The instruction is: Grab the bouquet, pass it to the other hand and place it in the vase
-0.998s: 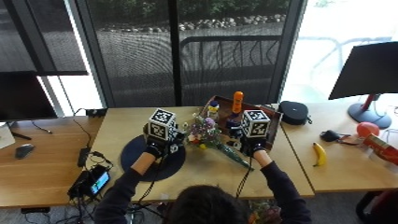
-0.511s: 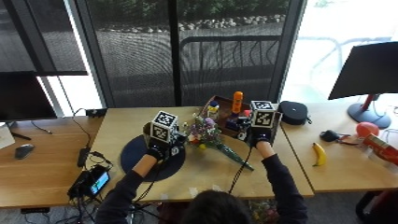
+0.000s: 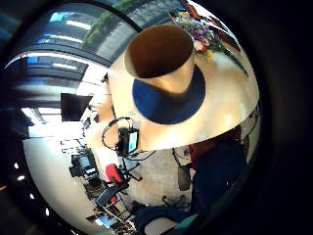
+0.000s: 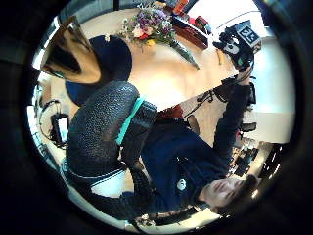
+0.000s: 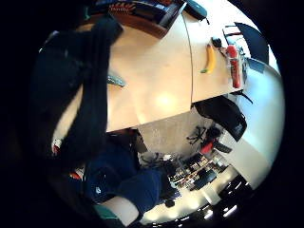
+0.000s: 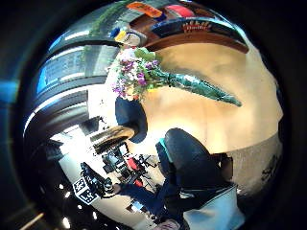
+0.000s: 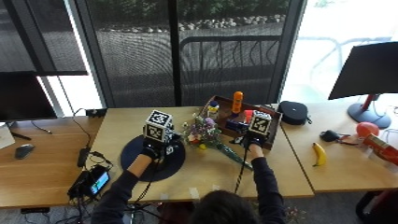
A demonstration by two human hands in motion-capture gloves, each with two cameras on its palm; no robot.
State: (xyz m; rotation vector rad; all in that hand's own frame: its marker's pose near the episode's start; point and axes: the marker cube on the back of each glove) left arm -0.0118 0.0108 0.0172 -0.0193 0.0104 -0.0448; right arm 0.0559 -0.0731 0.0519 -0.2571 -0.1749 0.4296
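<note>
- Outside view: the bouquet (image 7: 208, 137) lies on the tabletop (image 7: 205, 175) between both hands. The left hand (image 7: 153, 148) hovers over the dark mat (image 7: 171, 163); the right hand (image 7: 252, 140) hangs just beside the stem end. Finger posture cannot be told here.
- Left palm views: the vase (image 3: 161, 58) stands on the mat directly below this palm. The thumb (image 4: 100, 132) appears relaxed, holding nothing.
- Right palm views: the bouquet (image 6: 158, 79) lies below the palm, apart from it. The fingers (image 5: 80, 85) appear loosely curled and hold nothing.
- Step, as judged: pickup not begun. The next move calls for lowering a hand onto the stems.
</note>
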